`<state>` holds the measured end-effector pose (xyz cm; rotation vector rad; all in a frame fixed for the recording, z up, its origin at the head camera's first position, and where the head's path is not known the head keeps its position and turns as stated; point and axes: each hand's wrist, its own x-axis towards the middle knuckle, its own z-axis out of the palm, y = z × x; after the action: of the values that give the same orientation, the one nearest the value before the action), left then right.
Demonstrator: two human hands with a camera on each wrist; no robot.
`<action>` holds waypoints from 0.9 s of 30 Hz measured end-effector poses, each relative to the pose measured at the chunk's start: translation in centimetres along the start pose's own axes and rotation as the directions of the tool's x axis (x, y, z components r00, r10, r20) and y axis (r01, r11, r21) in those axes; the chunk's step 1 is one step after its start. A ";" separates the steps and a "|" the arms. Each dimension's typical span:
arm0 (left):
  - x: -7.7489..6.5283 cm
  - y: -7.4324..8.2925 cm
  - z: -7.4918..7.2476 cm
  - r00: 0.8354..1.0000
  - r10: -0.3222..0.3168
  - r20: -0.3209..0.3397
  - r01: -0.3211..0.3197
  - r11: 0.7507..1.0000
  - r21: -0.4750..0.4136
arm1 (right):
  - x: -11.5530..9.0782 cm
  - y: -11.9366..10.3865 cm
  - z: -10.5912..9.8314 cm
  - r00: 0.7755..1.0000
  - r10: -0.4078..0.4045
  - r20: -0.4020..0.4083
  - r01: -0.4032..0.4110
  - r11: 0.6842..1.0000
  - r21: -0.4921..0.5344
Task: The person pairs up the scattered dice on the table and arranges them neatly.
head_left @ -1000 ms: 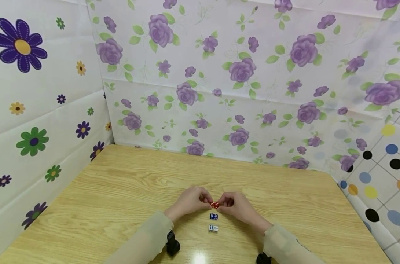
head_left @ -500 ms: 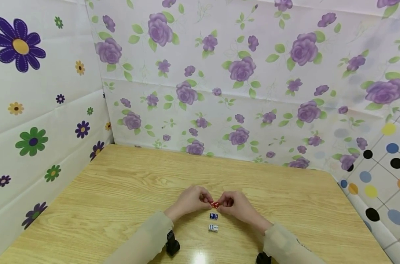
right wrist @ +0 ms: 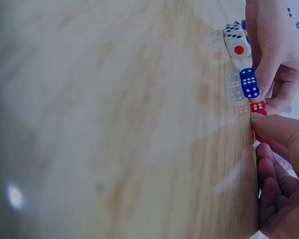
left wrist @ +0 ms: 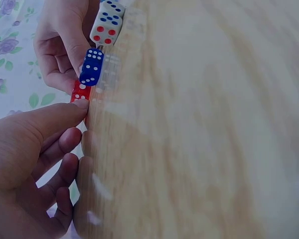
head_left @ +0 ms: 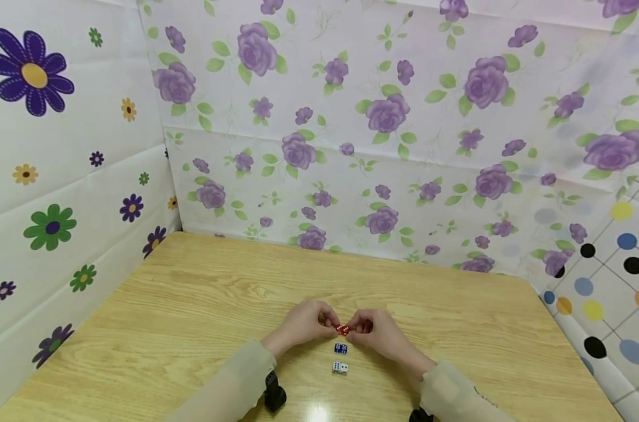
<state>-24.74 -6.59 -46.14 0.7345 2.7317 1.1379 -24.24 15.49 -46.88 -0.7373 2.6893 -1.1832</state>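
Observation:
Two red dice (head_left: 342, 330) sit side by side on the wooden table, in the middle of the head view. My left hand (head_left: 310, 320) pinches the left one between thumb and index finger. From the other side, my right hand (head_left: 376, 331) pinches the right one the same way. Just nearer to me lies a pair of blue dice (head_left: 341, 348) with white pips. Closer still is a pair of white dice (head_left: 339, 367), showing blue pips on top. In the left wrist view the thumb partly hides the red die (left wrist: 80, 91).
The wooden table (head_left: 219, 281) spreads out on both sides of the hands. A purple-flowered cloth (head_left: 340, 176) hangs behind it. Patterned cloths stand along the left (head_left: 87, 234) and right (head_left: 604, 293) edges.

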 end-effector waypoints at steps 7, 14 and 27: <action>0.0 0.0 0.1 1.000 0.003 -0.006 -0.003 1.000 0.002 | 0.0 0.1 0.1 1.000 -0.007 -0.012 0.007 1.000 -0.002; -0.1 0.1 0.0 1.000 -0.001 -0.003 0.001 1.000 -0.001 | 0.0 0.1 0.1 1.000 -0.009 -0.012 0.009 1.000 -0.007; 0.2 0.1 0.3 1.000 0.005 0.006 -0.005 1.000 -0.001 | 0.0 0.2 -0.2 1.000 -0.016 0.005 0.016 1.000 -0.023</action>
<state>-24.79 -6.24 -46.24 0.7438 2.7253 1.1361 -24.35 15.73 -46.92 -0.7655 2.7027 -1.1537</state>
